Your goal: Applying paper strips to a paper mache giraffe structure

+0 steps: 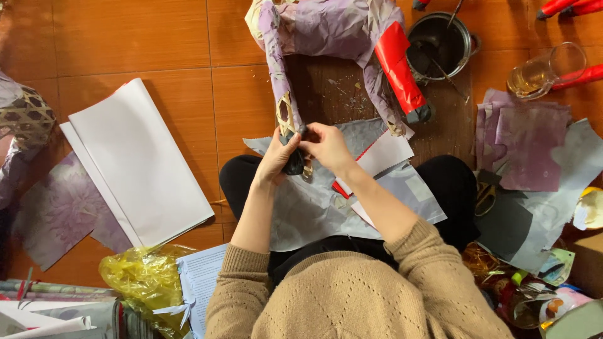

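The person sits on the tiled floor (144, 37) with both hands raised over the lap. The left hand (276, 157) and the right hand (326, 147) meet at the lower tip of one leg of a paper-covered frame figure (326, 31). The fingers of both hands are pinched narrow around that leg (286, 119), where bare woven bamboo lattice shows through the purple paper and a dark end piece hangs just below the left hand. The figure arches over a dark wooden board (339, 88) in front of the knees; its other leg is wrapped in glossy red paper (399, 66) and ends on the board.

A grey paper sheet (301, 213) lies across the lap, with a white-and-red sheet (383, 154) overlapping it under the right forearm.

Towards the left edge of the floor lie stacked white paper sheets (138, 163), with a purple flowered sheet (56, 213) beside them. A crumpled yellow plastic bag (141, 279) sits near the bottom left, touching a printed white page (201, 276).

At the top right, a dark metal pot (440, 44) stands at the board's far corner, and a glass cup (546, 69) lies tilted just beyond it. Torn purple paper pieces (524, 144) and a pair of scissors (485, 198) lie to the right of the knee.
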